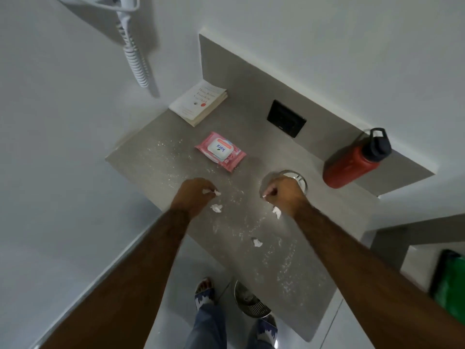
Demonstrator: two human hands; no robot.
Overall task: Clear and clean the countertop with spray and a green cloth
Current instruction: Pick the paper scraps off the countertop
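Observation:
A grey countertop (161,157) is dusted with white crumbs and powder. My left hand (193,195) is over its middle, fingers closed on small white paper scraps (207,191). My right hand (284,192) is curled beside it, pinching another white scrap (264,196). Three crumpled white scraps lie loose: one under my left hand (217,208), one by my right wrist (276,212), one nearer the front edge (257,242). No spray bottle is in view. Something green (450,280) shows at the far right edge; I cannot tell whether it is the cloth.
A pink wipes pack (221,151), a white book (198,102) in the back corner and a red bottle (354,159) with a dark lid stand on the counter. A round metal fitting (298,178) lies behind my right hand. A small metal bin (249,303) sits on the floor by my feet.

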